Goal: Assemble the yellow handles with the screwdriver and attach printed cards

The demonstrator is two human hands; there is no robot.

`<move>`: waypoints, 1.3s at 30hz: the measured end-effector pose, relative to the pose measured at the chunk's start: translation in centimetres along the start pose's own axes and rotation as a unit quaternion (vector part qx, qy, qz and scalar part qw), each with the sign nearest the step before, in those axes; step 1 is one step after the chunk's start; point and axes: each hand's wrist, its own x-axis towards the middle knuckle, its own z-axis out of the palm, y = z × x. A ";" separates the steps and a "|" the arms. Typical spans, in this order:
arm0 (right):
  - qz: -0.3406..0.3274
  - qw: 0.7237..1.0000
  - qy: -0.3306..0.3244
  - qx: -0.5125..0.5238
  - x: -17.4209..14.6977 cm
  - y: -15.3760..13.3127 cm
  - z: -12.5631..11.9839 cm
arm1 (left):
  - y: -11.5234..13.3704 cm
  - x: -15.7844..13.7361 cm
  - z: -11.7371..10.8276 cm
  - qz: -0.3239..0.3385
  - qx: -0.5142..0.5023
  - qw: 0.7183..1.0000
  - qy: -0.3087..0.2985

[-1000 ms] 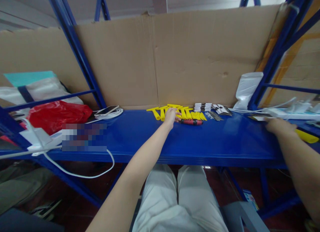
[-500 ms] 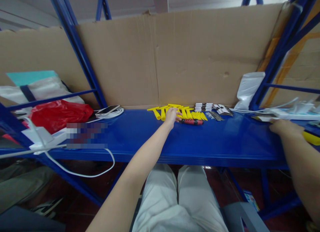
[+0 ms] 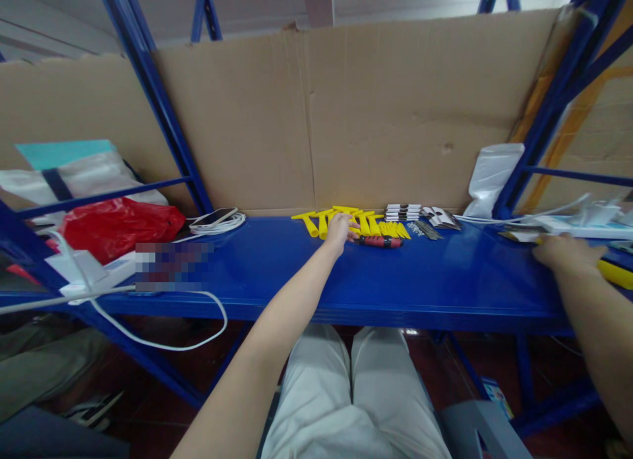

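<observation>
My left hand [image 3: 339, 229] reaches to the back of the blue shelf, in front of a row of yellow T-shaped plastic pieces [image 3: 312, 227]. Its fingers are slightly bent and apart, and no object shows in them. Just right of its fingertips lies a red-and-black handled tool [image 3: 380, 241]. Small yellow flat pieces [image 3: 394, 229] lie behind that tool. Far to the right, my right hand [image 3: 566, 253] is closed beside a flat packet [image 3: 523, 233]. A bit of yellow shows at its fingertips, too small to name. A yellow-and-black object [image 3: 616, 273] lies by its wrist.
Stacked white-and-black packs [image 3: 403, 212], small metal parts [image 3: 428, 230] and a white pouch [image 3: 494, 179] stand along the cardboard back wall [image 3: 386, 116]. A red bag [image 3: 121, 227], coiled cable [image 3: 225, 225] and phone [image 3: 217, 215] lie left. A white cable loops over the front edge.
My right hand has shifted very slightly, and a little yellow now shows at its fingertips. My left hand stays where it was.
</observation>
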 end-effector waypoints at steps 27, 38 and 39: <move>-0.478 0.797 0.125 0.348 -5.4 -21.7 -6.0 | -1.8 0.0 -1.0 0.207 0.520 0.828 0.039; -0.425 0.811 0.073 0.396 -5.2 -20.8 -2.3 | -1.2 -0.2 -0.9 0.170 0.622 0.764 0.025; -0.427 0.810 0.069 0.396 -5.3 -20.9 -2.4 | -1.2 -0.1 -0.9 0.173 0.627 0.759 0.025</move>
